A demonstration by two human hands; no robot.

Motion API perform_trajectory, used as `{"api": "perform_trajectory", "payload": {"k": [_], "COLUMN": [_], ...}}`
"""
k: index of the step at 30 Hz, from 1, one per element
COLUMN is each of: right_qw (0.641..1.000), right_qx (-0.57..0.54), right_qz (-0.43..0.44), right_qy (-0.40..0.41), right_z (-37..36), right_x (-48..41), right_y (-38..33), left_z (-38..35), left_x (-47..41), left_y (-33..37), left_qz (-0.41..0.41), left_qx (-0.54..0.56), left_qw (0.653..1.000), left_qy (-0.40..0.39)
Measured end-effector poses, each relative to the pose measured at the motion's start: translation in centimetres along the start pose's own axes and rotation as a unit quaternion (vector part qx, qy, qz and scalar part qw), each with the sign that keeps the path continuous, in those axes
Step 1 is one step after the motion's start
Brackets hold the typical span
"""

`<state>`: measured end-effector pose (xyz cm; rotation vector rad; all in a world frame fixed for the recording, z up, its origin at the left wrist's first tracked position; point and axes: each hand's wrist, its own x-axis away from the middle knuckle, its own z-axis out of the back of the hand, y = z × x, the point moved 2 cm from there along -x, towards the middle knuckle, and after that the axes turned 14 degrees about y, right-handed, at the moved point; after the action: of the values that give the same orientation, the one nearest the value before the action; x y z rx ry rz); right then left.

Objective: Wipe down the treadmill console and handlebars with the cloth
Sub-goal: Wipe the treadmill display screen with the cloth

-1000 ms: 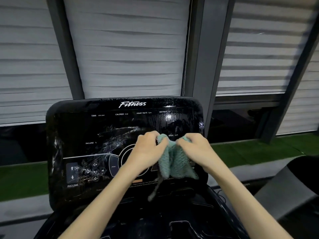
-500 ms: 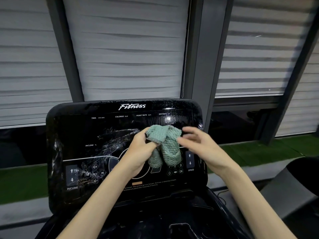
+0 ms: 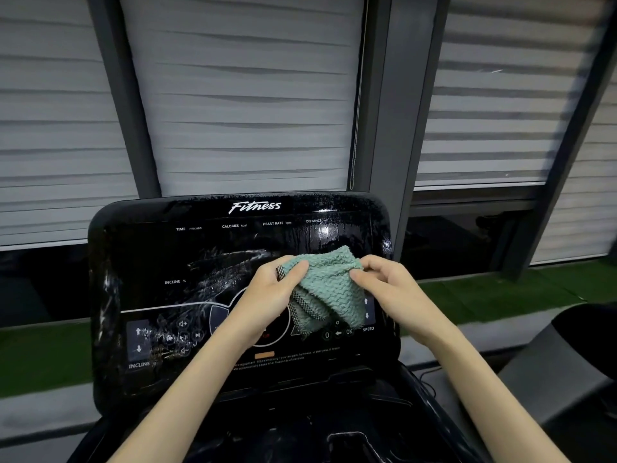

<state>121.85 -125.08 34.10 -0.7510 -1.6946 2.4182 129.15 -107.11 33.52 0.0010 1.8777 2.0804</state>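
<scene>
The right hand (image 3: 392, 290), off the cloth (image 3: 329, 285) half a second ago, now pinches its edge at 3 o'clock; the cloth, bunched in the left hand (image 3: 268, 294) at 9 o'clock before, now spreads wider, stretched between both hands

The cloth (image 3: 329, 285) at the centre of the frame is soft teal-green fabric with a bumpy, ribbed weave. A folded edge at its left shows a darker checked backing. The console (image 3: 187, 262) behind it is glossy black plastic, smooth, streaked with wet smears on its left half and droplets at its upper right corner. The blinds (image 3: 240, 95) across the top look matt and pale. The window post (image 3: 394, 111) is matt grey. The grass strip (image 3: 500, 295) at the right is rough green turf.
</scene>
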Motion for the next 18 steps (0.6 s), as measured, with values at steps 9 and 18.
{"api": "perform_trajectory", "payload": {"k": [9, 18], "right_qw": [0.983, 0.989], "right_qx": [-0.170, 0.137], "right_qz": [-0.060, 0.052], "right_qy": [-0.028, -0.008], "right_z": [-0.4, 0.4], "right_x": [0.3, 0.0], "right_y": [0.7, 2.1], "left_z": [-0.3, -1.5], "left_x": [-0.5, -0.5], "left_y": [-0.7, -1.9], "left_qz": [-0.051, -0.169], "left_qx": [0.023, -0.294], "left_qw": [0.998, 0.940], "left_qy": [-0.025, -0.022]}}
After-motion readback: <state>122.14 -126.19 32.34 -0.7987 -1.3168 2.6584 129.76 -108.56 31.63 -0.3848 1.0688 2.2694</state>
